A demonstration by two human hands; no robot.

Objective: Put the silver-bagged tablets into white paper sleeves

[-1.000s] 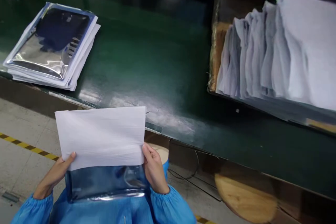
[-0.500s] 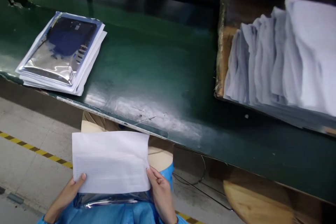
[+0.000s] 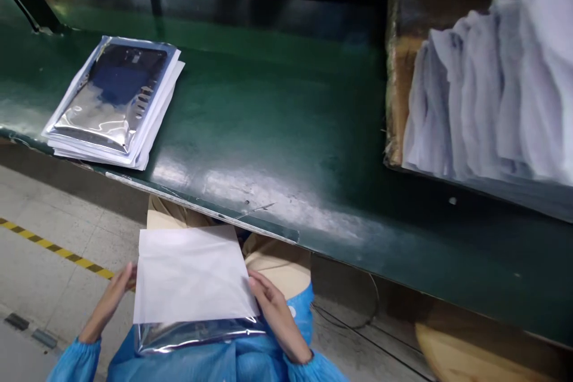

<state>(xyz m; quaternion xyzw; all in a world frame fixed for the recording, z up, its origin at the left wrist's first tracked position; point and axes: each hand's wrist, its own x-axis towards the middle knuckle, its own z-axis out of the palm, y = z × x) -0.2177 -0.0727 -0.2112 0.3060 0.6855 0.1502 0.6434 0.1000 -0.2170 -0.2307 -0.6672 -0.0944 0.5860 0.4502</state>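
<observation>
On my lap, a white sheet of paper lies over a shiny dark plastic bag, whose near strip shows below the paper. My left hand is at the paper's left edge, fingers stretched forward, the fingertips partly hidden by the edge. Along the right edge, my right hand has its thumb and fingers at the paper. Its lower fingers are out of sight. On the green table, to the left, a shiny silver bag with a dark flat object in it rests on a stack of white papers.
Several folded white papers stand in a brown box at the right. The table's front edge runs just beyond my lap. Beneath the table are a black cable and a round wooden surface.
My left thumb has come off the paper's top, and that hand has shifted to its left edge. Faint printed lines on the paper no longer show. The view has shifted slightly.
</observation>
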